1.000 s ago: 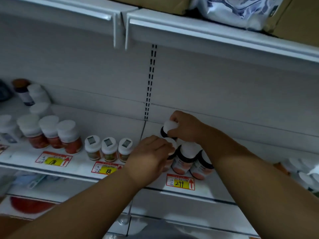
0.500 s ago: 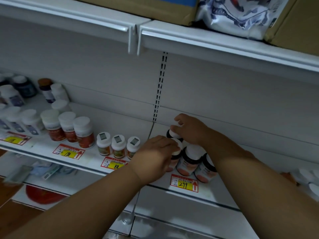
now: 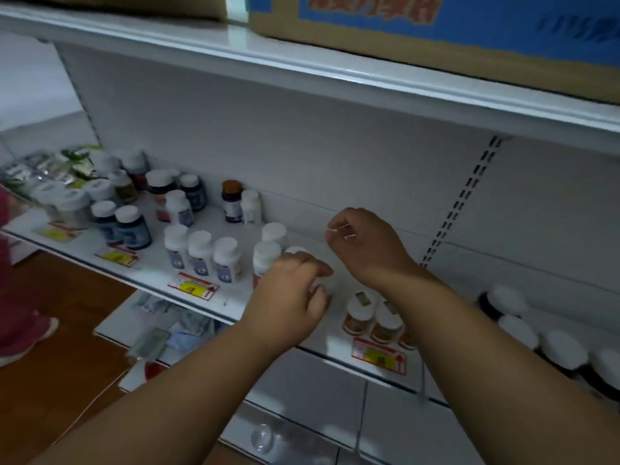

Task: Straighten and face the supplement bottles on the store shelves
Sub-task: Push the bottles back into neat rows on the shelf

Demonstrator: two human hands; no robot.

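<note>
1. Left grip (image 3: 288,297) curls round a white-capped supplement bottle (image 3: 297,252) in the front row of the shelf (image 3: 151,273); only the cap and a sliver of the bottle show past the fingers, so how its label faces cannot be told.
2. Right grip (image 3: 364,245) hovers just behind and to the right of the left one, fingers loosely curled and holding nothing.
3. Immediately left of the held bottle stand two more white-capped bottles (image 3: 268,255), touching it or nearly so.
4. Further left, a trio of white bottles with blue labels (image 3: 201,255) stands upright in a fairly even row at the shelf edge, which looks already faced.
5. Far left, dark-labelled bottles (image 3: 129,226) and mixed ones behind stand in a looser cluster, which probably needs work.
6. Right of the grips, small amber bottles (image 3: 360,313) sit at the front above a price tag (image 3: 379,357), and dark bottles with white lids (image 3: 536,333) line up beyond; both rows look tidy.
7. All bottles are capped, so their contents are hidden.
8. Overall the job seems to be midway.
</note>
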